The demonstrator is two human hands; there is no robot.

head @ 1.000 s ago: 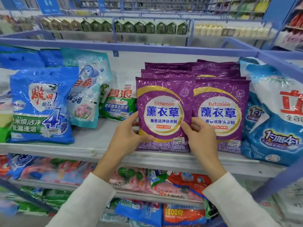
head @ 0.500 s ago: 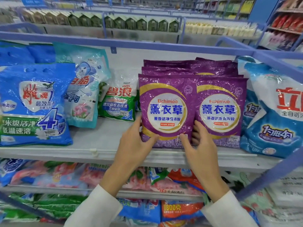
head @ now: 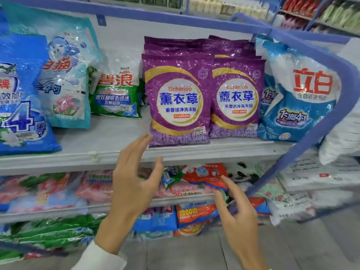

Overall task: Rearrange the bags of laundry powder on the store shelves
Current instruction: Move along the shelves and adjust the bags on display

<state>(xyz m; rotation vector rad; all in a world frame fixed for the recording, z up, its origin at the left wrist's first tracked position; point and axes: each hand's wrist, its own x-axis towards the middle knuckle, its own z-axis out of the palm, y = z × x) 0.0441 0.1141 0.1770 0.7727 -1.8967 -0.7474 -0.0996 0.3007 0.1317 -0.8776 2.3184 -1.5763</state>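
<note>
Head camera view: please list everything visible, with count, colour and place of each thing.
purple bags: two in front, more stacked behind, purple, upper shelf centre
blue-and-white bags: at least two, upper shelf, right of the purple bags
green-and-white bag: one, upper shelf, left of the purple bags
teal bag: one, teal and white, further left
blue bag: one, blue, far left, cut off
upper shelf: one, pale grey
shelf frame: one, blue, right side
lower bags: many, pink, green, red, blue, lower shelves
left hand: one, open, empty, just below the purple bags
right hand: one, open, empty, before the lower bags
</note>
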